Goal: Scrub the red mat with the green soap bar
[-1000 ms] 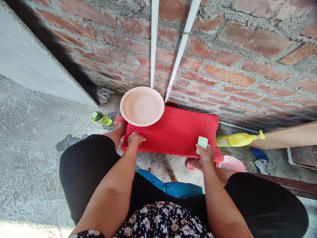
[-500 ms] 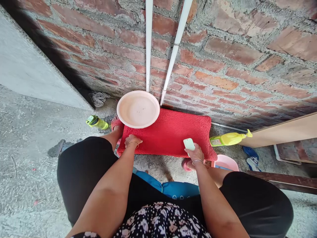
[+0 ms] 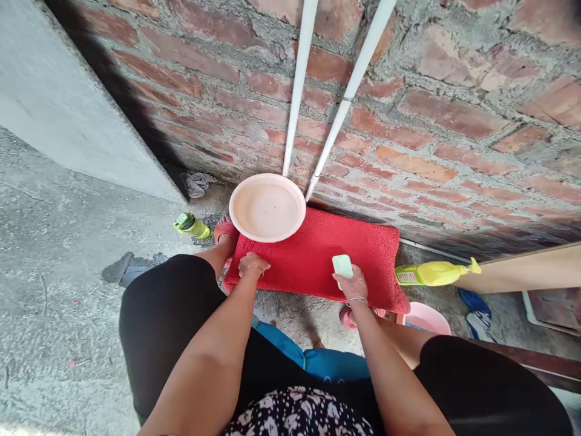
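A red shaggy mat (image 3: 299,260) lies spread in front of me, below the brick wall. My left hand (image 3: 252,263) is at its near left part, fingers curled on the cloth, a thin bangle at the wrist. In my right hand (image 3: 354,284) is a pale green bar of soap (image 3: 342,265), held just over the mat's right half. A pale pink basin (image 3: 267,209) covers the mat's far left corner. What bears the mat from below is hidden.
Left of the mat stands a yellow-green bottle (image 3: 192,226). To the right are a yellow pump bottle (image 3: 433,273), a pink tub (image 3: 426,318) and blue-and-white flip-flops (image 3: 476,315). White pipes (image 3: 333,130) run down the wall; a grey slab (image 3: 91,103) leans at left.
The view has shifted, so everything sits a little further right and lower. My right hand with the soap has moved slightly left across the mat. My left hand stays at the mat.
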Demonstrator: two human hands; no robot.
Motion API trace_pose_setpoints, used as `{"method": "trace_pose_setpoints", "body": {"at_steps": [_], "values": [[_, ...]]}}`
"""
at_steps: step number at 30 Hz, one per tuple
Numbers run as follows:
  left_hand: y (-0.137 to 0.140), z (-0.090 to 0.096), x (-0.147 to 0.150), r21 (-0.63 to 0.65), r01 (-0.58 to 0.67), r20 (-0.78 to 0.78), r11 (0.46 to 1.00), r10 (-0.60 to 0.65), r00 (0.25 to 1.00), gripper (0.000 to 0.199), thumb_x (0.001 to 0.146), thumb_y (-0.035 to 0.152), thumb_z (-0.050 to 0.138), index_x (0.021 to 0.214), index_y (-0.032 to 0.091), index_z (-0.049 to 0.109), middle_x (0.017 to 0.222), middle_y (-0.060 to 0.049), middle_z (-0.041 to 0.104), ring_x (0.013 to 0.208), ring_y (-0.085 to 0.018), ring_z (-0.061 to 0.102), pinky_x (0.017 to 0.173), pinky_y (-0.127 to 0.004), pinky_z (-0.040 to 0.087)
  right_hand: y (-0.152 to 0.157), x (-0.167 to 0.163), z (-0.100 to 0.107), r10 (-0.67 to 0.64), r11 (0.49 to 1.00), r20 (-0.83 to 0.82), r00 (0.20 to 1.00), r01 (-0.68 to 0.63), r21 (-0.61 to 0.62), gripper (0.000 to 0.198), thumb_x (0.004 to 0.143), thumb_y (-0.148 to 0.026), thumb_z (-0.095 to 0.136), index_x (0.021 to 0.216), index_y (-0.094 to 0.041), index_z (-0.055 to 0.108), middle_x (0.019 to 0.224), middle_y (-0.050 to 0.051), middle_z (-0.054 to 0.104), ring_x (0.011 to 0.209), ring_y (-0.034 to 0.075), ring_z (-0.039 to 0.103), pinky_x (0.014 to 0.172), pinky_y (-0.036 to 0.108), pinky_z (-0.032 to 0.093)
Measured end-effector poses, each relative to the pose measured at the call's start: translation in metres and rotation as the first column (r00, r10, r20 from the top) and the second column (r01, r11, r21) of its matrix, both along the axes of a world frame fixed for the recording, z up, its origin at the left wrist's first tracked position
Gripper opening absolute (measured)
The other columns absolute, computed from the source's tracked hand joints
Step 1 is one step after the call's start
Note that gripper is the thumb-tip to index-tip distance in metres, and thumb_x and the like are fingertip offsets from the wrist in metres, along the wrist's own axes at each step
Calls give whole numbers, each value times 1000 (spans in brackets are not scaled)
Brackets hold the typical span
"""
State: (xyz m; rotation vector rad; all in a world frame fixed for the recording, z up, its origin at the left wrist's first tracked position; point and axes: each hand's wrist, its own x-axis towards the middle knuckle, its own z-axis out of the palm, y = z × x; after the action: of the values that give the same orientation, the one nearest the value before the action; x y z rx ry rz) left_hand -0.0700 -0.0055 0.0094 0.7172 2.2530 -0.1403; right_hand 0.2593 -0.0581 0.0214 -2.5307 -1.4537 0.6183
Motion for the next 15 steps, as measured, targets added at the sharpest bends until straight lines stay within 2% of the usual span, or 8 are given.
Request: {"method": "trace_pose_setpoints", "body": {"at_steps": [2, 5, 7, 9, 11, 15], "values": [[0, -1, 0, 3, -7, 1, 1000, 7, 1000, 82, 46, 38, 90, 119, 19, 58, 133, -20, 57, 118, -40, 57, 86, -46, 55, 16, -45, 7, 202, 978, 13, 979, -201, -52, 65, 69, -48, 70, 126, -23, 51, 116, 7, 63, 101, 24, 60, 84, 34, 42], [0, -2, -1, -2, -25, 8, 1000, 25, 1000, 84, 44, 37, 91, 120, 18, 58, 132, -22, 57, 118, -41, 57, 86, -48, 54, 34, -101, 15, 477, 875, 46, 878, -469, -116, 66, 71, -45, 71, 129, -24, 50, 119, 9, 60, 106, 25, 57, 89, 35, 38], [2, -3, -1, -17, -39, 9, 999, 39, 999, 84, 43, 36, 91, 119, 18, 59, 132, -21, 57, 117, -41, 57, 85, -48, 55, 43, -123, 18, 593, 801, 62, 803, -581, -145, 65, 72, -43, 71, 130, -25, 49, 119, 9, 60, 108, 25, 55, 91, 37, 35], [3, -5, -2, -22, -38, 8, 999, 39, 999, 83, 42, 35, 92, 117, 19, 60, 131, -21, 58, 116, -42, 58, 82, -47, 55, 50, -132, 18, 644, 760, 65, 762, -629, -165, 64, 72, -43, 71, 130, -26, 49, 119, 9, 59, 109, 25, 54, 93, 37, 33], [4, -8, -3, -19, -34, 1, 999, 34, 999, 84, 39, 34, 92, 115, 18, 61, 129, -22, 60, 114, -42, 59, 79, -45, 56, 56, -126, 16, 622, 775, 54, 781, -605, -183, 65, 72, -44, 71, 130, -27, 49, 119, 8, 60, 109, 25, 55, 92, 37, 34], [5, -12, -3, -22, -49, -4, 999, 49, 999, 84, 39, 35, 93, 115, 18, 62, 127, -23, 61, 113, -43, 60, 80, -46, 55, 60, -82, 11, 397, 903, 18, 918, -387, -187, 68, 71, -51, 70, 131, -26, 48, 122, 8, 60, 108, 24, 58, 87, 34, 40]]}}
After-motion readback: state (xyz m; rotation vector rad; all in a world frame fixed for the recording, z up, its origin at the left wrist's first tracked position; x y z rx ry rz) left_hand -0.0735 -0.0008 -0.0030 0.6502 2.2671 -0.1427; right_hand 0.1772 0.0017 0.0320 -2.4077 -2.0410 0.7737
